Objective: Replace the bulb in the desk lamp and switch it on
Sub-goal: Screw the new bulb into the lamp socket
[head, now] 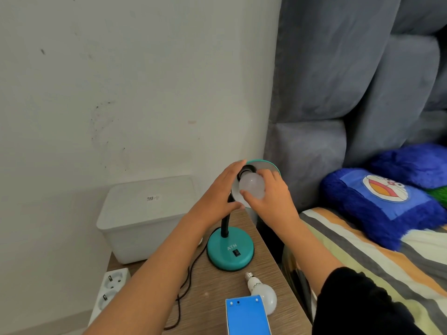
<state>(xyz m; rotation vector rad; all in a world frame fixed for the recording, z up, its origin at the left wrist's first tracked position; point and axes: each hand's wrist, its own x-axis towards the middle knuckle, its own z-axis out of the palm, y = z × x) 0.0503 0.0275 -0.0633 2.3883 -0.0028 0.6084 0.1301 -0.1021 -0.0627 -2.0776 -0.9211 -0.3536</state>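
Observation:
A teal desk lamp stands on the wooden bedside table (217,293), its round base (230,250) carrying a black rocker switch (236,253). The shade (266,165) is tipped up towards me. A frosted white bulb (251,186) sits at the black socket inside the shade. My right hand (272,197) grips this bulb from the right and below. My left hand (219,193) wraps the shade's left edge and the top of the black gooseneck. A second white bulb (262,292) lies loose on the table near the front.
A blue box (246,315) lies beside the loose bulb. A white lidded plastic bin (145,216) stands at the table's back left. A white power strip (108,293) hangs at the left edge, with the lamp's black cord (186,281) trailing across. The bed with blue pillows (377,201) is on the right.

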